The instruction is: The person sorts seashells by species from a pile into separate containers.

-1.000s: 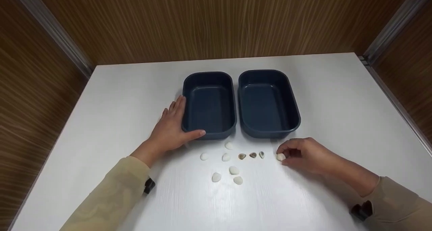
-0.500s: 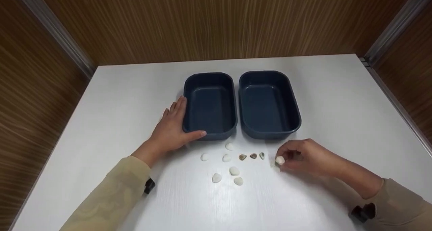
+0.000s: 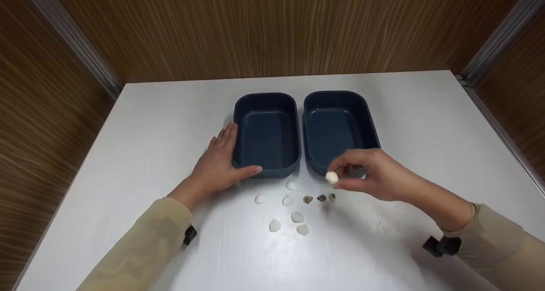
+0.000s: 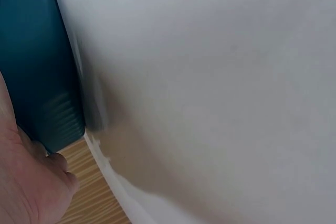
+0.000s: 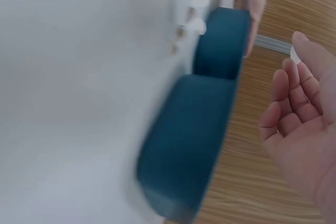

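Note:
My right hand (image 3: pixel 377 177) pinches a white seashell (image 3: pixel 331 178) between thumb and fingertips, raised above the table near the front of the right dark blue container (image 3: pixel 332 131). In the right wrist view only a sliver of this seashell (image 5: pixel 294 55) shows past the thumb. With fairly straight fingers, my left hand (image 3: pixel 214 166) rests against the left side of the left dark blue container (image 3: pixel 266 138), its thumb along the front rim. Several white seashells (image 3: pixel 297 217) lie on the table in front of the containers. A short row of brownish seashells (image 3: pixel 321 198) lies beside them.
The two rectangular containers stand side by side with a narrow gap on the white table (image 3: pixel 170 116). Wood-grain panels (image 3: pixel 281 31) rise behind the table and at both sides. A black wrist device (image 3: pixel 443 246) sits under the right sleeve.
My right hand has lifted the white seashell off the table and carried it left and forward, toward the right container. The left hand stays on the left container.

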Demonstrator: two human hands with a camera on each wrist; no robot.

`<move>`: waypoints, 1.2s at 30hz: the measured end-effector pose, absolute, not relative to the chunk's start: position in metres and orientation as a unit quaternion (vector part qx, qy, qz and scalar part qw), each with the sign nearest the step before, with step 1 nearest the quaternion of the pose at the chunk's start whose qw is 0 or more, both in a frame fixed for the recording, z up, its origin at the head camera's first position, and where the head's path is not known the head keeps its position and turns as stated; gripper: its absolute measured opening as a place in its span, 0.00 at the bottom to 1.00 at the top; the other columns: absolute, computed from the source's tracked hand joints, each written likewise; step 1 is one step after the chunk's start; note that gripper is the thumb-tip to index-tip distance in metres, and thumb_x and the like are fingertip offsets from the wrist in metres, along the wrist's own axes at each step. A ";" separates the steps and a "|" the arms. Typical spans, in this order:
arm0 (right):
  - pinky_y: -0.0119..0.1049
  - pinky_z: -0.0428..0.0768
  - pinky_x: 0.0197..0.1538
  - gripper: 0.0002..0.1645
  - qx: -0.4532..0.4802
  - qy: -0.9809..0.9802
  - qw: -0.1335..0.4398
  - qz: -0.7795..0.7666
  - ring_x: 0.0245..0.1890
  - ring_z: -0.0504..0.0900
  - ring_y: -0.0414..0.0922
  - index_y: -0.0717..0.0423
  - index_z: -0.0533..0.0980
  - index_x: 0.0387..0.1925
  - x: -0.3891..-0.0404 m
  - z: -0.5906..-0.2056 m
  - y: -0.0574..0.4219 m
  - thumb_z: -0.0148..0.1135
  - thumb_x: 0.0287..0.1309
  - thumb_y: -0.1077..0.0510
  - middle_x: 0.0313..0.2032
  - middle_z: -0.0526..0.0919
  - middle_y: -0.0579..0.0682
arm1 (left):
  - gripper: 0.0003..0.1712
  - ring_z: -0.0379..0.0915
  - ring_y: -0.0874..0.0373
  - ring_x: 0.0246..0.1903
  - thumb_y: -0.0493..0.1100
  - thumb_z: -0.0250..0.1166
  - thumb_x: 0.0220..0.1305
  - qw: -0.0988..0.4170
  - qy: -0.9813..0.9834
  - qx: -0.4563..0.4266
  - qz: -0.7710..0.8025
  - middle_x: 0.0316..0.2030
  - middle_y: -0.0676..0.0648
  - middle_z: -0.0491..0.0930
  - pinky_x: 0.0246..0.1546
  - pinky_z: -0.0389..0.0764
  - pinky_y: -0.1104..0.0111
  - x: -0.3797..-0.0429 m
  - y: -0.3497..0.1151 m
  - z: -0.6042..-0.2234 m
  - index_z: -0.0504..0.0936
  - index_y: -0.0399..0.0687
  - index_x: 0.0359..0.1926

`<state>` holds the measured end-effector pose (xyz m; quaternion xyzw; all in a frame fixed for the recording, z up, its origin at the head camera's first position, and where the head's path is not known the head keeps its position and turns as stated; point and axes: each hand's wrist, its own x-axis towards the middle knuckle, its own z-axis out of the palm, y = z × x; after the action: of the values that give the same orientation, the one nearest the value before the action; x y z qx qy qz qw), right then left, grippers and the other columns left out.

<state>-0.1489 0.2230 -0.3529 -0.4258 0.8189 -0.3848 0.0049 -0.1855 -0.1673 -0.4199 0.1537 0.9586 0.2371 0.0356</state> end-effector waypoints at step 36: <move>0.36 0.82 0.49 0.12 -0.319 0.833 0.012 -0.452 0.42 0.84 0.42 0.56 0.87 0.47 -0.271 -0.371 0.083 0.77 0.63 0.59 0.42 0.88 0.49 | 0.78 0.30 0.51 0.84 0.89 0.55 0.57 0.040 0.961 0.155 0.227 0.86 0.46 0.34 0.82 0.39 0.53 -0.188 -0.168 -0.419 0.33 0.46 0.86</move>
<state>-0.2710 0.0831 -0.3714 -0.3188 0.8327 -0.4525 0.0120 -0.1882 -0.1682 -0.4194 0.1552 0.9606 0.2270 0.0401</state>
